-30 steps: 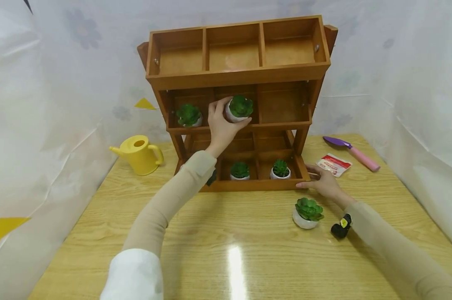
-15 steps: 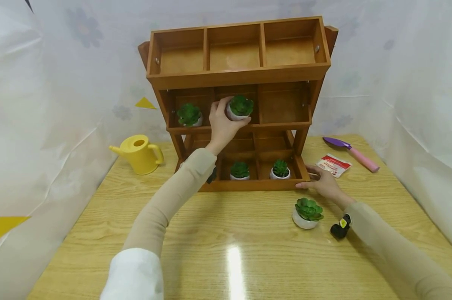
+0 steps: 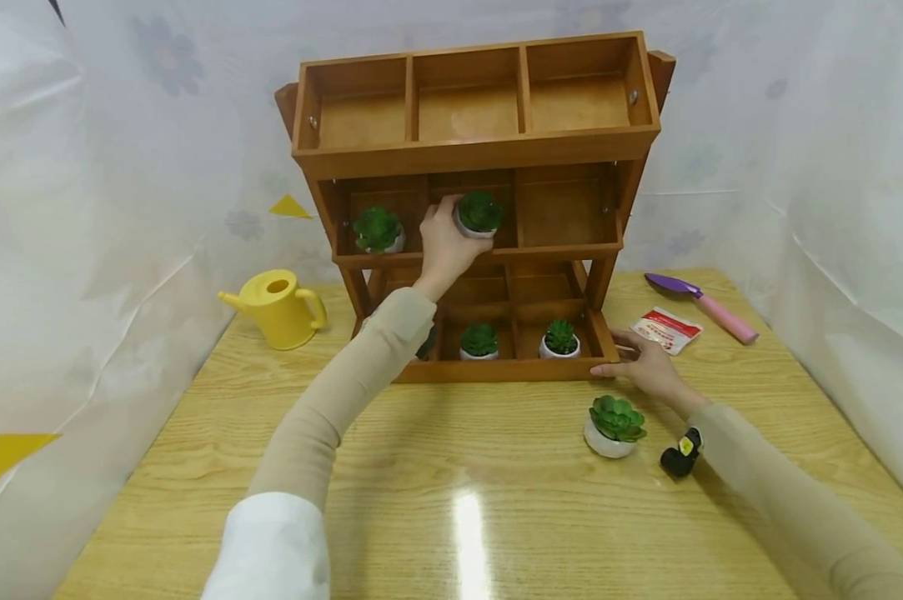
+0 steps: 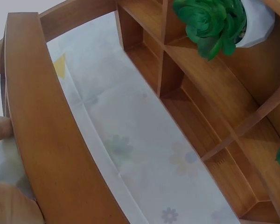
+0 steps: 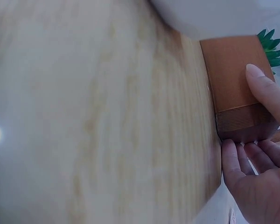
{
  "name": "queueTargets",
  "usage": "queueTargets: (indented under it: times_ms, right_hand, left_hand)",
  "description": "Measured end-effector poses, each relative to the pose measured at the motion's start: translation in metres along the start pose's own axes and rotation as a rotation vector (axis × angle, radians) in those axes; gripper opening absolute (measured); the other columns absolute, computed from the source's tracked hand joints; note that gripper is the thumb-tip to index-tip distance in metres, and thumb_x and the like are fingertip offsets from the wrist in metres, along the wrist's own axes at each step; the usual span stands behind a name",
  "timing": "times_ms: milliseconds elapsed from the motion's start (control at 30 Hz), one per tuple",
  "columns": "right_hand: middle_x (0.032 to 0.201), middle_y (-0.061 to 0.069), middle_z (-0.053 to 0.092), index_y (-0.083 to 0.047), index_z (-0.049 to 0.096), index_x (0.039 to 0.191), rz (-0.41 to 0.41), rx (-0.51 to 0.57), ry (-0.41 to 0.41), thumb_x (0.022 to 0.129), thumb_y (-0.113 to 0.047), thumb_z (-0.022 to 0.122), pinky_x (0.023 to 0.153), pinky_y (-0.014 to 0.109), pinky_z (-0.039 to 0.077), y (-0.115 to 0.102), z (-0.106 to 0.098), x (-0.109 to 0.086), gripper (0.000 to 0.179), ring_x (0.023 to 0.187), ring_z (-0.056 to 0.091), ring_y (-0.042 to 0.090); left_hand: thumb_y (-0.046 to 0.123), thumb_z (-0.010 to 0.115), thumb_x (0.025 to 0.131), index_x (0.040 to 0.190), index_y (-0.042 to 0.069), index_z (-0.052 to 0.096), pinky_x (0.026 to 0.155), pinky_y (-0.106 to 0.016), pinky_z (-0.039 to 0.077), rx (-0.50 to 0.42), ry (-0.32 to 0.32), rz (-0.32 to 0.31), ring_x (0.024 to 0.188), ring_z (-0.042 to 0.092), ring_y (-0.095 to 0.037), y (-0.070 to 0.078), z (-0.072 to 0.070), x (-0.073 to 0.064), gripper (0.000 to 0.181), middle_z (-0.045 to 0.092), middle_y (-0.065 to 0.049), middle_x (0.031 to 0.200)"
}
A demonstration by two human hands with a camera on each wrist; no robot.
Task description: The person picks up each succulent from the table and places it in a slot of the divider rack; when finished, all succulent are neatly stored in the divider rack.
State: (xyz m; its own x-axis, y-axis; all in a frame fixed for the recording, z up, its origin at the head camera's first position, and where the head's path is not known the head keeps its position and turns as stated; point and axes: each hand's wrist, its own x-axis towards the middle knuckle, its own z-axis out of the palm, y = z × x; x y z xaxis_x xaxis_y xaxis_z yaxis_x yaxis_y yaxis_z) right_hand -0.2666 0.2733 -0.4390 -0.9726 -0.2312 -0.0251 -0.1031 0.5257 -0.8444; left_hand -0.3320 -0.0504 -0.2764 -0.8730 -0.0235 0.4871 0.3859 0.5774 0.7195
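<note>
My left hand point(image 3: 447, 242) grips a white-potted succulent point(image 3: 479, 213), thumb and fingers around the pot, at the middle compartment of the wooden shelf's point(image 3: 475, 152) middle tier. In the left wrist view that pot point(image 4: 11, 161) is partly hidden behind the tier's front board point(image 4: 56, 126). Whether the pot touches the compartment floor, I cannot tell. My right hand point(image 3: 649, 364) holds the shelf's lower right corner, its thumb point(image 5: 266, 86) on the front board and its fingers around the side. Another potted succulent point(image 3: 378, 231) sits in the left compartment of the middle tier.
Two potted succulents, one in the middle point(image 3: 479, 342) and one at the right point(image 3: 559, 339), stand in the bottom tier. A loose potted succulent point(image 3: 614, 427) is near my right forearm. A yellow watering can point(image 3: 278, 308), a red-and-white packet point(image 3: 665, 330) and a trowel point(image 3: 702, 307) flank the shelf.
My left hand and its potted succulent have shifted slightly, a little farther into the middle compartment. My right hand has stayed at the shelf's corner.
</note>
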Motion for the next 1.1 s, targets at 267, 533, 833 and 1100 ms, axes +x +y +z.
queueTargets:
  times_ms: [267, 533, 833, 1100]
  right_hand:
    - [0.151, 0.025, 0.031, 0.0, 0.027, 0.149, 0.0, 0.0, 0.001, 0.084, -0.03, 0.075, 0.1, 0.055, 0.042, 0.0001, -0.0003, 0.0005, 0.087, 0.132, 0.038, 0.049]
    - [0.151, 0.026, 0.03, 0.0, 0.027, 0.149, 0.006, 0.005, -0.002, 0.084, -0.031, 0.075, 0.1, 0.055, 0.042, 0.0007, -0.0004, 0.0008, 0.087, 0.132, 0.037, 0.049]
    - [0.151, 0.025, 0.031, 0.0, 0.027, 0.15, -0.004, 0.002, 0.002, 0.084, -0.031, 0.075, 0.101, 0.055, 0.041, 0.0001, -0.0006, 0.0004, 0.087, 0.132, 0.037, 0.049]
    - [0.151, 0.025, 0.031, -0.001, 0.027, 0.15, -0.005, 0.007, -0.003, 0.084, -0.03, 0.075, 0.101, 0.055, 0.041, 0.0016, 0.0, 0.0005, 0.086, 0.133, 0.036, 0.049]
  left_hand:
    - [0.022, 0.083, 0.072, 0.127, 0.003, 0.054, 0.096, -0.042, 0.047, 0.065, -0.054, -0.053, 0.114, 0.055, -0.031, 0.0025, -0.0041, 0.0019, 0.064, 0.061, -0.015, 0.12]
    - [0.026, 0.082, 0.074, 0.13, 0.0, 0.05, 0.095, -0.04, 0.049, 0.104, -0.111, -0.127, 0.115, 0.056, -0.032, 0.0071, -0.005, 0.0047, 0.069, 0.061, -0.016, 0.122]
    - [0.027, 0.081, 0.076, 0.132, 0.001, 0.048, 0.095, -0.04, 0.049, 0.112, -0.124, -0.148, 0.116, 0.054, -0.033, 0.0092, -0.0049, 0.006, 0.07, 0.06, -0.015, 0.124]
    - [0.028, 0.082, 0.075, 0.128, 0.001, 0.05, 0.092, -0.038, 0.051, 0.106, -0.124, -0.169, 0.113, 0.056, -0.031, 0.0093, -0.0052, 0.0044, 0.068, 0.06, -0.016, 0.121]
